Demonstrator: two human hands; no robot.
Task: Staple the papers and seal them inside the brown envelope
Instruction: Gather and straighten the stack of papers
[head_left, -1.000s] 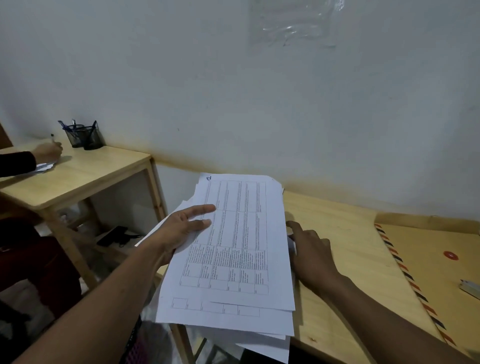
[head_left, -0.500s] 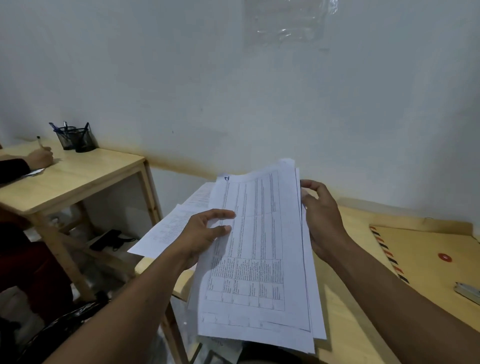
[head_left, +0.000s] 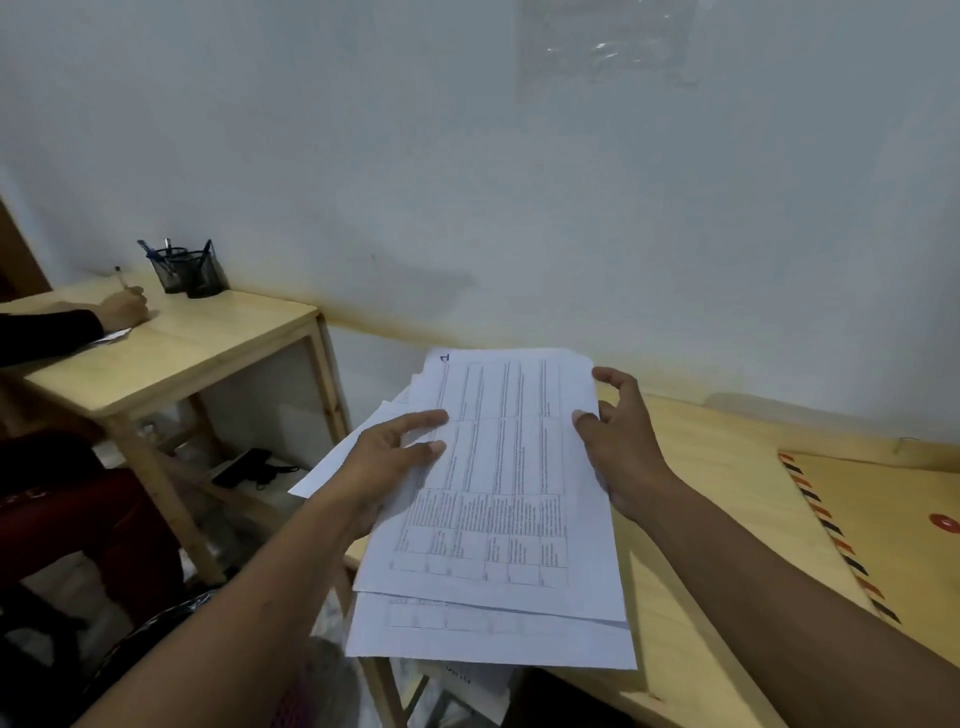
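Loose white printed papers (head_left: 498, 499) held uneven above the light wooden counter (head_left: 701, 519): left hand (head_left: 387, 465) and right hand (head_left: 621, 447) pinch opposite edges. Unstapled. Brown striped-edge envelope (head_left: 893, 525) lies right, unfilled.

A pale wall (head_left: 467, 182) backs two light wooden desks (head_left: 171, 353), dimly lit.

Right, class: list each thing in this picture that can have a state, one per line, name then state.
papers: loose, fanned unevenly, not stapled, held between both hands
left hand: gripping the stack's left edge, fingers on top
right hand: holding the stack's right edge
brown envelope: lying flat on the desk, holding no papers
pen holder: upright, pens inside
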